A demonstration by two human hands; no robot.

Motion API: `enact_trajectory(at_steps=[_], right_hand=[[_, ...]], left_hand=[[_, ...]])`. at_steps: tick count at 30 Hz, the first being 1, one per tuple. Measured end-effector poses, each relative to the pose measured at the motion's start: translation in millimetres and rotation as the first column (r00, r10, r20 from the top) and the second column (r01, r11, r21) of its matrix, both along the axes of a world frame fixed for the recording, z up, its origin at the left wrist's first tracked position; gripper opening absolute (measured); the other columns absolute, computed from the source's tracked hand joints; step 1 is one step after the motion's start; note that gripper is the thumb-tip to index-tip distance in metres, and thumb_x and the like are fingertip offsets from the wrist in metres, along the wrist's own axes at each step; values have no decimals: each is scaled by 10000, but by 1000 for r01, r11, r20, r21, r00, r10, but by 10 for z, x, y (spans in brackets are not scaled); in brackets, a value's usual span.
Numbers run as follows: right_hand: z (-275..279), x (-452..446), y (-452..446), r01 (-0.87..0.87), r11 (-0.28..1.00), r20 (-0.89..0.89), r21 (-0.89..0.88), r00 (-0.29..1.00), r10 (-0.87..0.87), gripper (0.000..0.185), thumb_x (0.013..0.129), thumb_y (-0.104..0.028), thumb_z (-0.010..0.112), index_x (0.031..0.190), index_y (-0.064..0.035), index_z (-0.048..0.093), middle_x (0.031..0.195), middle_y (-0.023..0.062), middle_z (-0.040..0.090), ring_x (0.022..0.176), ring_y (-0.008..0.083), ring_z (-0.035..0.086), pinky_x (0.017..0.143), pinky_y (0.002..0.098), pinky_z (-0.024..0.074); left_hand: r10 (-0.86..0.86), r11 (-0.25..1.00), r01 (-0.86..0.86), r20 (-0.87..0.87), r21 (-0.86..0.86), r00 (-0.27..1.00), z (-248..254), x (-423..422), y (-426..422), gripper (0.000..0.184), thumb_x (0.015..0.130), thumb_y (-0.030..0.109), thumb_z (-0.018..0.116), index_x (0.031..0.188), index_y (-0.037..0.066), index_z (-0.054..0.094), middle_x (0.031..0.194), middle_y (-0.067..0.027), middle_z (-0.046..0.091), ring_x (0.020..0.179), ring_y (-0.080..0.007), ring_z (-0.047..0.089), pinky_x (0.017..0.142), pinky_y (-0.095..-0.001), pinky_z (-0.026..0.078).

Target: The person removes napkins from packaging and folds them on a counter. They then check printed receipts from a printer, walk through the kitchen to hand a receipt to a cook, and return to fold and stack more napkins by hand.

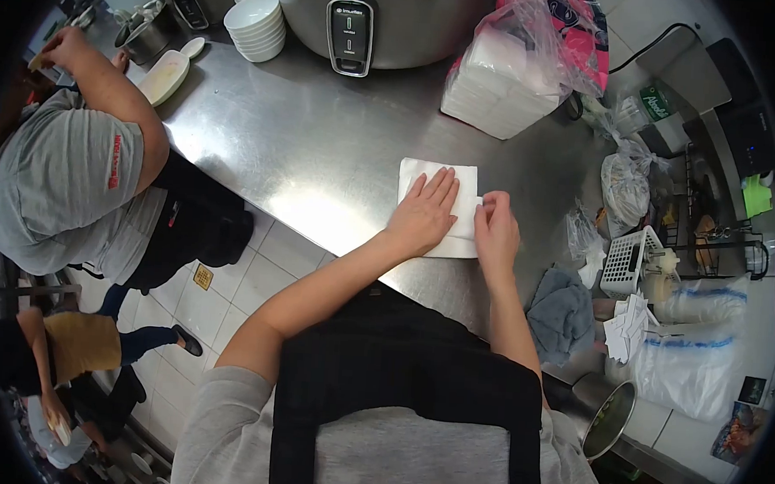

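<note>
A white paper napkin [416, 174] lies on the steel counter in front of me, with another white layer showing below its lower edge. My left hand [424, 211] rests flat on it, fingers stretched out and pointing away from me. At the napkin's right edge is my right hand [496, 235], its fingers curled in and thumb and fingertips closed on a small white edge of the paper. How much paper it grips is partly hidden by the fingers. Farther back stands a tall stack of white napkins [501, 86] in a plastic bag.
A large rice cooker [390, 23] and stacked white bowls [257, 29] stand at the back. On the right are a grey cloth [561, 317], a white basket [629, 262] and plastic bags [692, 363]. A co-worker [67, 173] stands at left; another person [79, 349] is behind.
</note>
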State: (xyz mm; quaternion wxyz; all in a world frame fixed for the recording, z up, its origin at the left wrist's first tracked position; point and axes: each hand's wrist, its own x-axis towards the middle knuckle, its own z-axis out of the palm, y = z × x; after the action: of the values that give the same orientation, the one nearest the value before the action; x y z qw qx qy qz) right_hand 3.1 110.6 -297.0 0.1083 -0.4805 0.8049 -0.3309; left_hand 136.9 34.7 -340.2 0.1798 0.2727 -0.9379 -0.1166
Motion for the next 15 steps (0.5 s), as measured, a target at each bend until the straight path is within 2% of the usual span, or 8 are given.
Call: enact_trajectory(at_steps=[1, 3, 4, 6, 7, 9, 10, 15], right_hand=[[79, 90, 23, -6, 1000, -4, 0, 1000, 6, 243, 853, -221, 575, 998, -27, 551, 846, 149, 639, 756, 309, 616, 678, 420, 462], [172, 308, 70, -401, 911, -219, -98, 902, 373, 536, 870, -286, 566, 1291, 8, 413, 1219, 220, 526, 1124, 346, 518, 938, 436, 402], [73, 375, 89, -400, 911, -219, -99, 902, 372, 536, 870, -286, 566, 1291, 8, 413, 1219, 220, 526, 1124, 346, 518, 938, 436, 402], [-169, 452, 95, -559, 829, -251, -6, 803, 540, 813, 860, -384, 567, 1406, 89, 193, 1441, 275, 258, 1352, 384, 252, 1105, 453, 209], [-197, 410, 106, -553, 832, -140, -33, 827, 544, 929, 853, -473, 543, 1426, 92, 79, 1490, 288, 108, 1400, 387, 115, 1134, 464, 125], [-198, 314, 192, -557, 825, -188, 98, 803, 565, 929, 849, -481, 543, 1424, 94, 94, 1491, 284, 112, 1400, 385, 120, 1130, 472, 131], [-182, 271, 249, -537, 812, -233, 229, 780, 581, 929, 846, -490, 543, 1422, 95, 110, 1492, 279, 116, 1399, 382, 125, 1126, 479, 137], [-95, 148, 349, -470, 794, -205, 386, 795, 571, 906, 851, -480, 542, 1417, 98, 134, 1498, 269, 111, 1406, 370, 112, 1126, 490, 123]], left_hand=[[6, 1000, -6, -4, 0, 1000, -8, -2, 0, 570, 919, 281, 449, 1359, -65, 343, 1443, -222, 312, 1373, -312, 251, 1109, -451, 207], [2, 999, 0, 33, -51, 999, -26, 8, -1, 600, 913, 310, 444, 1369, -63, 331, 1460, -224, 282, 1387, -314, 219, 1115, -466, 181], [1, 999, 1, 33, -52, 999, -79, 0, -5, 600, 913, 310, 444, 1369, -63, 331, 1460, -224, 282, 1387, -314, 219, 1115, -466, 181], [8, 998, -9, -19, -61, 1000, -77, -4, -14, 635, 910, 331, 443, 1385, -65, 299, 1481, -213, 245, 1401, -308, 184, 1113, -490, 168], [13, 998, -14, -21, -61, 1000, -34, 22, -10, 635, 910, 331, 443, 1385, -65, 299, 1481, -213, 245, 1401, -308, 184, 1113, -490, 168], [-34, 992, 58, 196, -116, 980, 59, 143, -18, 635, 924, 330, 388, 1428, -20, 224, 1500, -207, 195, 1413, -306, 144, 1098, -539, 173], [-39, 992, 62, 199, -112, 979, 63, 219, -14, 635, 924, 330, 388, 1428, -20, 224, 1500, -207, 195, 1413, -306, 144, 1098, -539, 173], [15, 993, -26, 104, 112, 994, 40, 598, 26, 702, 930, 423, 397, 1433, -25, 197, 1514, -201, 142, 1421, -290, 114, 1081, -603, 142]])
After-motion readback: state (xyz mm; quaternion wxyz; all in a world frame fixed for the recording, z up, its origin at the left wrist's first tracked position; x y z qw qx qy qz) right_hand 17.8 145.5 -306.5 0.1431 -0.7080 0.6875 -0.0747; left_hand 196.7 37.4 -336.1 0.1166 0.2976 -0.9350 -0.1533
